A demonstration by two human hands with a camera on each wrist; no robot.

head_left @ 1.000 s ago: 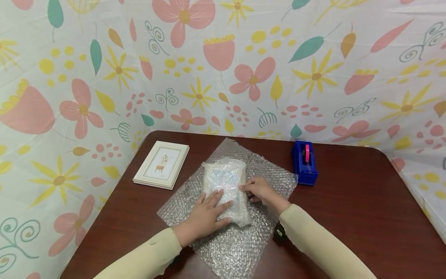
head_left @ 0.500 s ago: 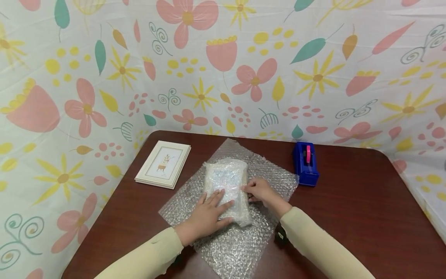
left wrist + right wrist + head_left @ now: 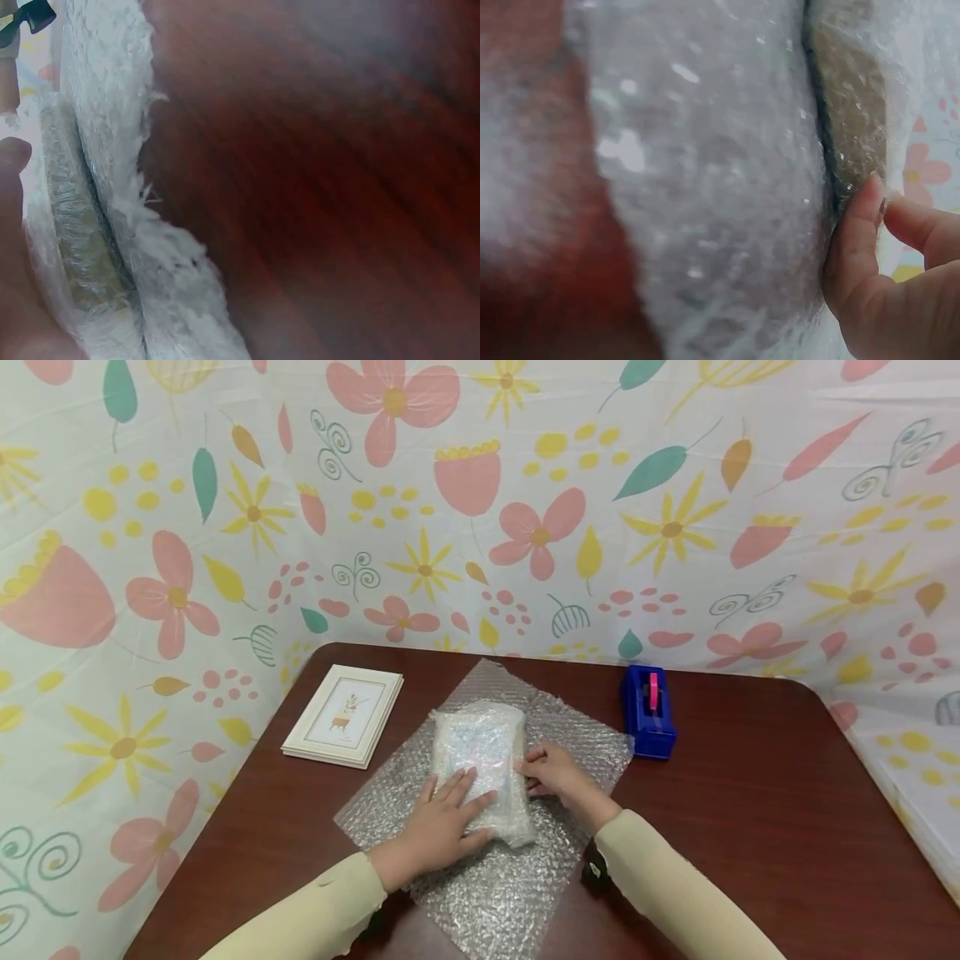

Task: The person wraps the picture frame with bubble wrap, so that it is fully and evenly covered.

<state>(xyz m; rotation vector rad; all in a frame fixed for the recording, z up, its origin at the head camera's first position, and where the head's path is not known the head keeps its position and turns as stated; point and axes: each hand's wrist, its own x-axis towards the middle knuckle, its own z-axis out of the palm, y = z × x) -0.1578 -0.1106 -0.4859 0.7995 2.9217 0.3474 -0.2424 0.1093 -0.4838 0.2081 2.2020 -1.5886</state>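
Observation:
A picture frame wrapped in bubble wrap (image 3: 480, 735) lies flat in the middle of a larger bubble wrap sheet (image 3: 495, 893), which is set diagonally on the table. My left hand (image 3: 437, 828) rests on its lower left part with spread, straight fingers. At the right side, my right hand (image 3: 558, 777) pinches the wrap along the frame's edge between thumb and forefinger. The right wrist view shows those fingertips against the wrapped side (image 3: 855, 105). In the left wrist view, the opposite wrapped side (image 3: 82, 232) stands beside my partly visible left hand.
Cream picture frames (image 3: 345, 714) lie stacked at the left of the brown table (image 3: 750, 793). A blue tape dispenser (image 3: 648, 714) with a pink roll core stands right of the sheet, close to its right corner. Flower-printed cloth (image 3: 540, 460) hangs behind the table.
Both hands hold almost the same places on the wrapped picture frame. The whole head view shifts slightly; nothing on the table has visibly moved.

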